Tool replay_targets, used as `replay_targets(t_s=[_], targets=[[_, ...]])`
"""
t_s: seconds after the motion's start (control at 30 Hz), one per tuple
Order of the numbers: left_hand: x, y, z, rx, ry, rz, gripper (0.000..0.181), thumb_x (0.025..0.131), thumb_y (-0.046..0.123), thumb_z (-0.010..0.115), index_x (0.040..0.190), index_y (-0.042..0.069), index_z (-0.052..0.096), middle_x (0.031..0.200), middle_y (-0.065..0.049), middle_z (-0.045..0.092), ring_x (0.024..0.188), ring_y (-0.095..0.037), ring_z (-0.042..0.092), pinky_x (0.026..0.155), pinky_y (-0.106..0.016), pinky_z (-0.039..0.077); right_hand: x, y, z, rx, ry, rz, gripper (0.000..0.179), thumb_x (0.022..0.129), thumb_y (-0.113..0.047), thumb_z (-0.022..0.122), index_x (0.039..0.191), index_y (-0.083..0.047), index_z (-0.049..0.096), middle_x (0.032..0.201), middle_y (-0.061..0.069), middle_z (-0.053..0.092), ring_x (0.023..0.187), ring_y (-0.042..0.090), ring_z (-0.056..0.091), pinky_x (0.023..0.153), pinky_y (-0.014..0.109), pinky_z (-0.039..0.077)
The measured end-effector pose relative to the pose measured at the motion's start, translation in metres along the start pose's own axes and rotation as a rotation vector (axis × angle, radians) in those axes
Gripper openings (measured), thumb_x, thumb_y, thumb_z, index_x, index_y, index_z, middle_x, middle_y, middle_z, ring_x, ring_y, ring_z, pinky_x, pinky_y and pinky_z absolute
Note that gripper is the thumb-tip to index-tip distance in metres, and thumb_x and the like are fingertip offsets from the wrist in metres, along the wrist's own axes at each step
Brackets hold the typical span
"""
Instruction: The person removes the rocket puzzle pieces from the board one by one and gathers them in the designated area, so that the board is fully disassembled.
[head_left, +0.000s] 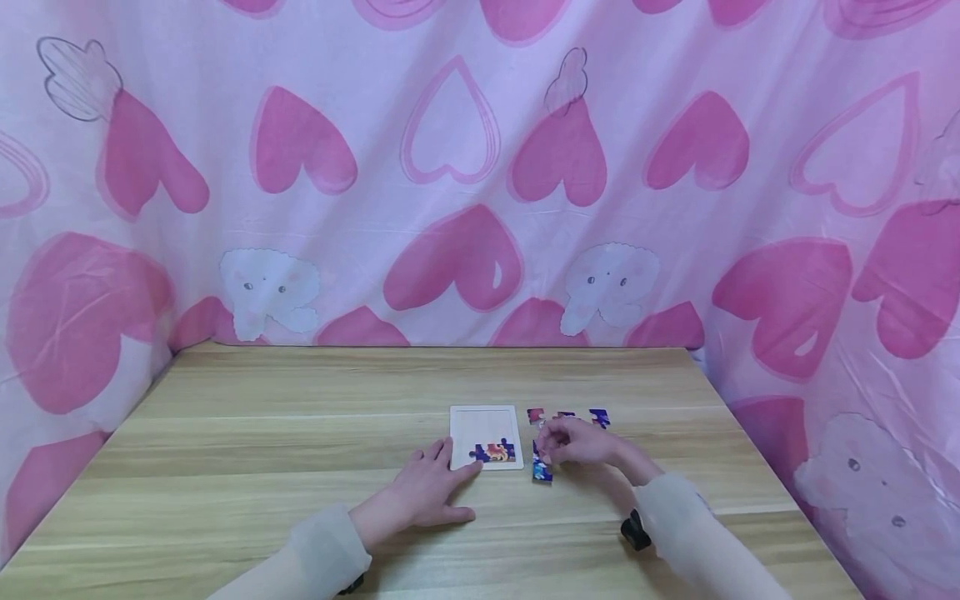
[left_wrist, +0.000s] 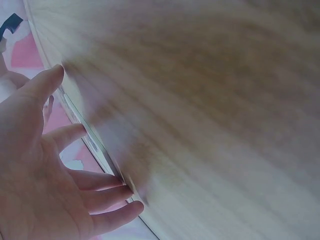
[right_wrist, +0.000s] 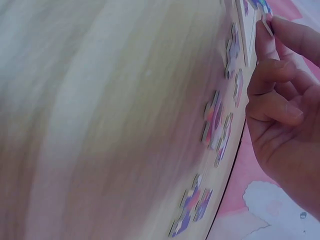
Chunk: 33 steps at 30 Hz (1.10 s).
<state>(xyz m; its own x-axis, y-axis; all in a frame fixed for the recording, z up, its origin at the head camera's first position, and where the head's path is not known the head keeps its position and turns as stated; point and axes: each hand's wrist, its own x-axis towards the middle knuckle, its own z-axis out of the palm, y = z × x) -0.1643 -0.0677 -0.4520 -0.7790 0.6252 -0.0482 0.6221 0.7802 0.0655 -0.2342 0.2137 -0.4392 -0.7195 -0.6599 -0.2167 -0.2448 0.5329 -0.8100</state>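
A pale square puzzle tray (head_left: pixel 467 422) lies on the table, with joined jigsaw pieces (head_left: pixel 498 452) in its lower right part. My left hand (head_left: pixel 426 493) steadies it, fingers spread, fingertips at its left and lower edges. To the right of the tray, my right hand (head_left: pixel 576 442) pinches a small jigsaw piece (right_wrist: pixel 268 27) between thumb and forefinger, above the table. Below that hand, a blue loose piece (head_left: pixel 542 474) lies beside the tray. The right wrist view shows several more loose pieces (right_wrist: pixel 213 120) flat on the wood; the hand partly hides some in the head view.
The wood-grain table (head_left: pixel 300 400) stretches away on both sides of the tray. Behind it and along its sides hangs a pink curtain (head_left: pixel 450 250) with hearts. A red piece (head_left: pixel 535 415) and a dark blue piece (head_left: pixel 599 417) lie beyond my right hand.
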Motion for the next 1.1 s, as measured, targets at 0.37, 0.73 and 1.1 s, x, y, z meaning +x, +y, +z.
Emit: replay_targets(t_s=[0.37, 0.73, 1.1], targets=[[0.000, 0.000, 0.000, 0.017, 0.002, -0.002, 0.066, 0.076, 0.063, 0.049, 0.131, 0.027, 0.043, 0.129, -0.028, 0.036, 0.117, -0.041, 0.035, 0.086, -0.052, 0.036, -0.012, 0.001, 0.002, -0.007, -0.064, 0.027, 0.016, 0.077, 0.000, 0.061, 0.092, -0.005, 0.059, 0.084, 0.004, 0.059, 0.074, 0.018, 0.053, 0.066, 0.028, 0.044], [0.000, 0.001, -0.001, 0.013, -0.004, -0.006, 0.067, 0.076, 0.063, 0.049, 0.131, 0.027, 0.043, 0.130, -0.027, 0.035, 0.118, -0.041, 0.034, 0.086, -0.053, 0.036, -0.008, 0.000, 0.003, -0.076, 0.011, 0.026, 0.016, 0.077, -0.001, 0.061, 0.092, -0.007, 0.058, 0.081, 0.003, 0.056, 0.072, 0.017, 0.050, 0.064, 0.030, 0.042], [-0.001, 0.000, -0.001, 0.010, 0.016, 0.005, 0.066, 0.076, 0.061, 0.051, 0.131, 0.025, 0.044, 0.128, -0.029, 0.036, 0.116, -0.041, 0.035, 0.085, -0.053, 0.037, 0.013, -0.006, 0.019, -0.132, 0.164, -0.037, 0.012, 0.081, -0.004, 0.060, 0.092, -0.009, 0.060, 0.079, -0.002, 0.054, 0.073, 0.016, 0.048, 0.064, 0.028, 0.042]])
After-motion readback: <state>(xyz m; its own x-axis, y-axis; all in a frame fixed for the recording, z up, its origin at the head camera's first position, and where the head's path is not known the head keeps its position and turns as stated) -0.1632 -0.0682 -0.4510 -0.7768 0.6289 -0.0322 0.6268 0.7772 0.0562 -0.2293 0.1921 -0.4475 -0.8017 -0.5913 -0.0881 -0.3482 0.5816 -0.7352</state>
